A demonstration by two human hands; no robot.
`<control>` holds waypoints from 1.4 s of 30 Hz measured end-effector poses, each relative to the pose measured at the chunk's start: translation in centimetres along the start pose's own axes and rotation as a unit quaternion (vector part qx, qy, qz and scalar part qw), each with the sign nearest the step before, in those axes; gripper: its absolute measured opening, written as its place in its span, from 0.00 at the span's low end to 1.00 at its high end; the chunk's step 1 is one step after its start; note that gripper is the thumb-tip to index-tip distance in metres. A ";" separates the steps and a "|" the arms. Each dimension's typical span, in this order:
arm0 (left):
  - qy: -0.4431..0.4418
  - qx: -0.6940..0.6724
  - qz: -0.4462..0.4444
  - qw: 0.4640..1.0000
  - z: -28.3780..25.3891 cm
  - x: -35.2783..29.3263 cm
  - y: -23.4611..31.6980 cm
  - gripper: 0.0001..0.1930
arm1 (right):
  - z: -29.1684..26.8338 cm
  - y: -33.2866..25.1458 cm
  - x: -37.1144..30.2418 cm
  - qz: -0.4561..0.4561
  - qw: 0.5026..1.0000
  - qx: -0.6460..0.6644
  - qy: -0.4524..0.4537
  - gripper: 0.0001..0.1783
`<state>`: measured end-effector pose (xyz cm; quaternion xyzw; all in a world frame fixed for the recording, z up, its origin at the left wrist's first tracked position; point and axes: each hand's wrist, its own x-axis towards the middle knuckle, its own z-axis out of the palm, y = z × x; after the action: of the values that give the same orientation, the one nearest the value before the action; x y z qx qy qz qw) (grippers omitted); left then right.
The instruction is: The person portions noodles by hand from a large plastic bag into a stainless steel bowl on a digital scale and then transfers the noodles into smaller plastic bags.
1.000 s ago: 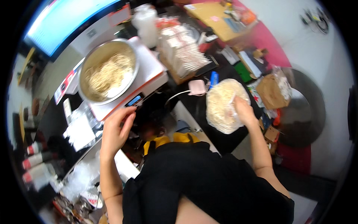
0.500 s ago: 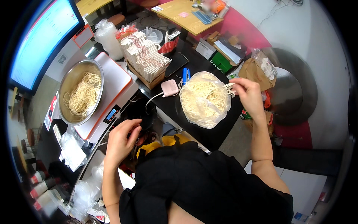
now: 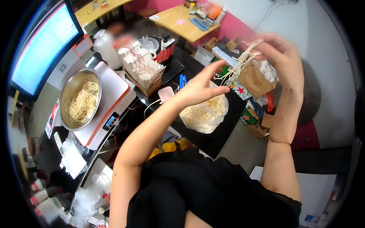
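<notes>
A small bunch of pale noodles [image 3: 240, 64] hangs from my right hand [image 3: 280, 57], whose fingers pinch its upper end. My left hand [image 3: 203, 86] is raised beside the hanging strands, thumb and fingers apart, holding nothing. Below it, a clear plastic bag of noodles [image 3: 205, 121] sits on the black table, partly covered by my left hand. At the left, a steel bowl [image 3: 99, 95] with more noodles [image 3: 84, 102] inside rests on a white and orange scale [image 3: 114, 89] with a lit display.
Between scale and bag stand a box of paper-wrapped packets [image 3: 141, 65], a pink charger [image 3: 165, 94] with cable and a blue stapler [image 3: 182, 81]. A monitor [image 3: 43, 41] rises at the left. Cardboard boxes [image 3: 255, 80] are stacked right of the table.
My right hand has lifted the noodles up and away from the bag. My left hand has moved right and up from near the scale to beside the strands.
</notes>
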<state>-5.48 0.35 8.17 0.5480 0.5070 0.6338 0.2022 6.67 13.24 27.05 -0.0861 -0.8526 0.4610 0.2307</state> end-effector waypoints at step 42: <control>0.380 0.122 -0.348 0.848 -35.5 -14.6 11.9 0.10 | 36.1 -8.4 15.0 -0.210 0.929 0.282 -0.111 0.06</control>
<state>-29.26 -31.24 15.41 0.0727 0.7751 0.6135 0.1327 -23.05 -12.97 21.80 0.2158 -0.7062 0.6298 0.2409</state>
